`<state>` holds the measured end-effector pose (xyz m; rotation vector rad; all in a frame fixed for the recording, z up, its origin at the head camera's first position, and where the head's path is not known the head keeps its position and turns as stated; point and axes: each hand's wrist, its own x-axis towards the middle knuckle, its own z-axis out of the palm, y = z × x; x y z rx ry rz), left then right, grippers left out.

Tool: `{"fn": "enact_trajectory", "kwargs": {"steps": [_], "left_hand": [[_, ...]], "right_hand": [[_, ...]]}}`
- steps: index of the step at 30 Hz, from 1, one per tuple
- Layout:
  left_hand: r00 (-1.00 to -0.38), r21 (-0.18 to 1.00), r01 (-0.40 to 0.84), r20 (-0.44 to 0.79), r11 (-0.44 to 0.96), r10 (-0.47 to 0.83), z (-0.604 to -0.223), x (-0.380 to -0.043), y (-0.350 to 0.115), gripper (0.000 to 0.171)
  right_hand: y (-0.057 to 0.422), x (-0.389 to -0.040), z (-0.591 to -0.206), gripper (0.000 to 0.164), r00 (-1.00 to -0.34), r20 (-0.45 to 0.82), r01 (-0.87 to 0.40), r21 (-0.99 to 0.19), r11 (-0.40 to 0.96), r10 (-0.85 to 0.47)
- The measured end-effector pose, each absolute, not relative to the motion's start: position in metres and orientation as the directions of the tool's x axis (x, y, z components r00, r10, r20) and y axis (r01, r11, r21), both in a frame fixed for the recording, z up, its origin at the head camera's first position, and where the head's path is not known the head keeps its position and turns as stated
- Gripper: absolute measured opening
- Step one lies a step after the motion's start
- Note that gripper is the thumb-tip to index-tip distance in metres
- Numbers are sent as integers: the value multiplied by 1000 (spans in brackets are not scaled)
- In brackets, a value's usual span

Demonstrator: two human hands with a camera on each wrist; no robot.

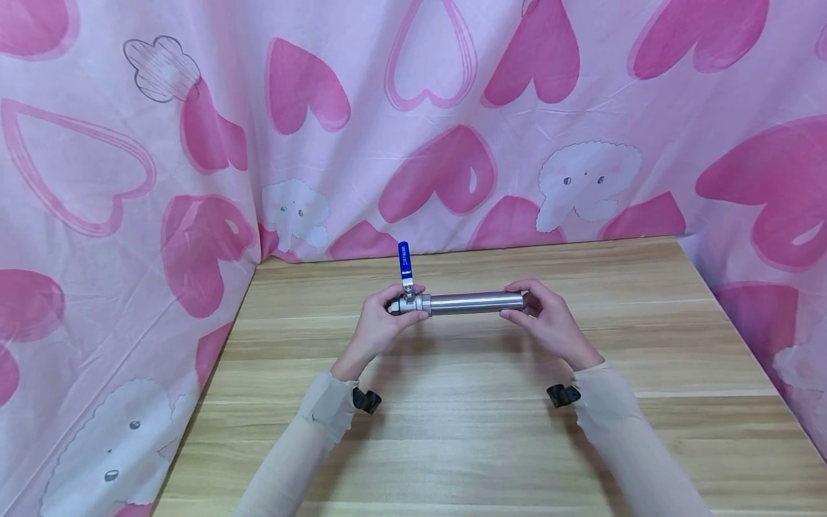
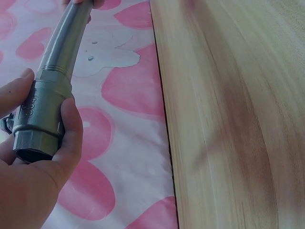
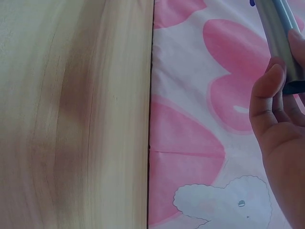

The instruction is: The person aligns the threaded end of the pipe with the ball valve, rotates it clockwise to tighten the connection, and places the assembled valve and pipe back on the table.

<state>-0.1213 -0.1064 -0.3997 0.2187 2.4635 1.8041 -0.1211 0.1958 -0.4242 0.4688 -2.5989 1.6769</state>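
Note:
A metal ball valve point(image 1: 408, 304) with a blue lever handle point(image 1: 405, 260) is joined to a straight steel pipe point(image 1: 474, 302). My left hand point(image 1: 381, 323) grips the valve body between thumb and fingers, and the lever points away from me. In the left wrist view the valve's hexagonal end point(image 2: 35, 145) faces the palm. The pipe's far end is pinched by my right hand point(image 1: 545, 319), thumb on the near side and fingers behind. Its open end point(image 3: 294, 87) shows in the right wrist view. The assembly is held level above the table.
A wood-grain table point(image 1: 439, 431) lies under both hands. Pink heart-patterned cloth point(image 1: 439, 172) hangs behind it and along both sides. Each wrist carries a small black camera, one of them the left wrist camera point(image 1: 367, 400).

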Motion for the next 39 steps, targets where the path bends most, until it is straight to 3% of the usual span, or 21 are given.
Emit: {"fn": "enact_trajectory", "kwargs": {"steps": [12,39], "left_hand": [[-986,952,79,31,297,162,-405,-123,-108,41],[-985,947,94,44,307,165,-405,-123,-104,42]], "right_hand": [[195,-124,-427,39,-961,144,-236,-872,428,-236],[199,-124,-429,31,-968,85,-169,-917,361,-236]]}}
